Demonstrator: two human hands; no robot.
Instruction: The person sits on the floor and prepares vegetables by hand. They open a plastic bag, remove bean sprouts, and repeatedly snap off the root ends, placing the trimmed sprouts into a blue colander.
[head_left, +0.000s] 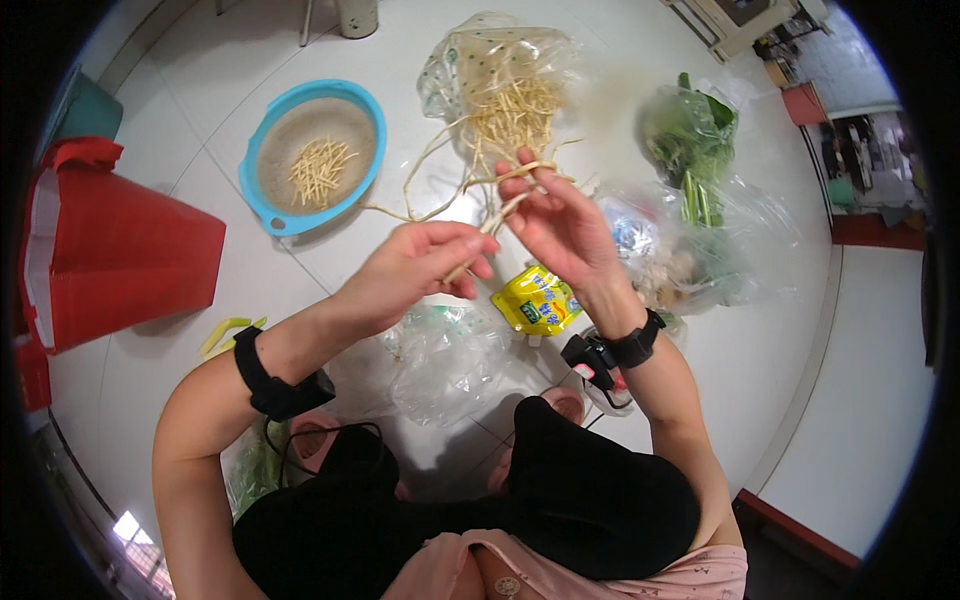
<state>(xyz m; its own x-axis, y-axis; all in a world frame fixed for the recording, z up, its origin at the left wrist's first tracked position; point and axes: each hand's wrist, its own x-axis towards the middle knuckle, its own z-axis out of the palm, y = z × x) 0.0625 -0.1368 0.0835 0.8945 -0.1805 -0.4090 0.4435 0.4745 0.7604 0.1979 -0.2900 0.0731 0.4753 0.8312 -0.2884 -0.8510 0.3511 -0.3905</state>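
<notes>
My left hand (420, 262) pinches the lower ends of some long, thin, pale root strands (491, 221) between thumb and fingers. Just up and to the right, my right hand (559, 225) grips the same strands higher up, with one piece crossing over its fingers. Loose lengths trail left across the floor. Beyond my hands, a heap of similar roots (514, 116) spills from a clear plastic bag with green dots (461, 60). To the left stands a blue-rimmed basin (381, 135); short cut pieces of root (322, 172) lie inside it.
A yellow pouch (538, 300) bearing writing lies below my right hand. Clear plastic bags (450, 360) are near my feet. On the right are bagged leafy greens (694, 135) and another filled plastic bag (675, 262). A red bag (135, 247) stands at left; a white cabinet (847, 375) borders the right.
</notes>
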